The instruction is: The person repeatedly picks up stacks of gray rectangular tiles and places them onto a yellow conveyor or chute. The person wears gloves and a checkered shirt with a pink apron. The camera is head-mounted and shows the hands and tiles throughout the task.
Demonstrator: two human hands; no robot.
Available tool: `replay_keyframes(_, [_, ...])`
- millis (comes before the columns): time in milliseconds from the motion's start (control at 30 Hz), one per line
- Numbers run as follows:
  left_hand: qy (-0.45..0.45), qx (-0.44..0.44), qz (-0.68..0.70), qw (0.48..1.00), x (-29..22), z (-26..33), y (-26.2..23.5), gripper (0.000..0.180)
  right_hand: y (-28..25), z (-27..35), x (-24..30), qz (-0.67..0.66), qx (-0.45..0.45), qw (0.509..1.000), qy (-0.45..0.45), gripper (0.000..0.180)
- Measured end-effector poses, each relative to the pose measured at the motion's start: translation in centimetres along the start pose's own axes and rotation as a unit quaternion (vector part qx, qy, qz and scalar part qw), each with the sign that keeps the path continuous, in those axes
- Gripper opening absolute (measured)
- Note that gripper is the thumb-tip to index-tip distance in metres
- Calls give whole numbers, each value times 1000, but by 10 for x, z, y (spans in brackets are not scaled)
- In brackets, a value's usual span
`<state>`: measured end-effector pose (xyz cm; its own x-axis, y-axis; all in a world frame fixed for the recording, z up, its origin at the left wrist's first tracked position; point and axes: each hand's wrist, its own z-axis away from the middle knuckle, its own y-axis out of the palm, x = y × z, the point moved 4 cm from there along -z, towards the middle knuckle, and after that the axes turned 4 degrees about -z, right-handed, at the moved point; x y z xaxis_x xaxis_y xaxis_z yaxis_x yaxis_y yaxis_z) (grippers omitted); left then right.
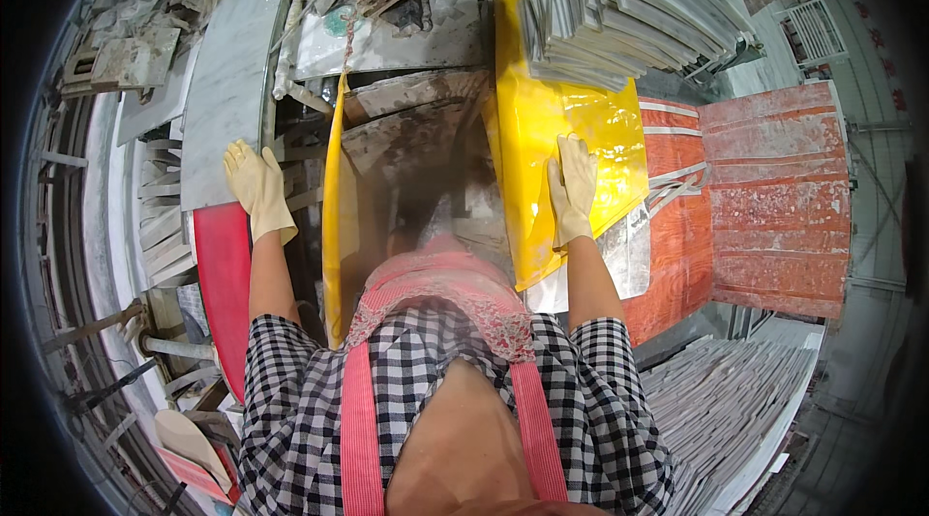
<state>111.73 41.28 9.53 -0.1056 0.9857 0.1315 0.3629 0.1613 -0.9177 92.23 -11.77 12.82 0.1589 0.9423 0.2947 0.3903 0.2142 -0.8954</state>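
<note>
In a cream rubber glove, my left hand [256,189] lies with outstretched fingers at the near end of a long grey marble slab [227,100]. A red panel [221,274] continues from that end toward me, beside my wrist. On the other side my right hand [573,185], gloved alike, rests flat on a wet, glossy yellow sheet [527,148], thumb apart. Neither hand grips anything. Between my arms is a dark, wet recess [416,158] with a blurred middle, bordered on the left by a narrow yellow strip [334,216].
Stacked stone tiles [629,8] lean at the far right. Beyond my right hand stands an orange-red board [774,202] with white straps near it. Many thin slabs [731,410] are stacked at the lower right. Pipes and a metal rod [179,349] run along the left.
</note>
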Motion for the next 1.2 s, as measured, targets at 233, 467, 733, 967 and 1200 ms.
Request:
replay_keyframes(233, [2,5,-6,1000,1,4,1,54,-5,-2,2,-7,25,1000,12,46])
replay_keyframes(467, [6,-2,-17,1000,3,7,2,54,-3,-1,2,-7,18,1000,12,45])
replay_keyframes(733, [-13,23,-3,1000,4,11,1,55,-1,2,-2,-4,-11,1000,-7,46])
replay_keyframes(967, [-17,12,-16,1000,3,15,-4,55,5,4,-8,-7,17,1000,21,48])
replay_keyframes(1200, [-24,-5,14,1000,4,20,-7,56,2,1,-4,9,21,1000,2,47])
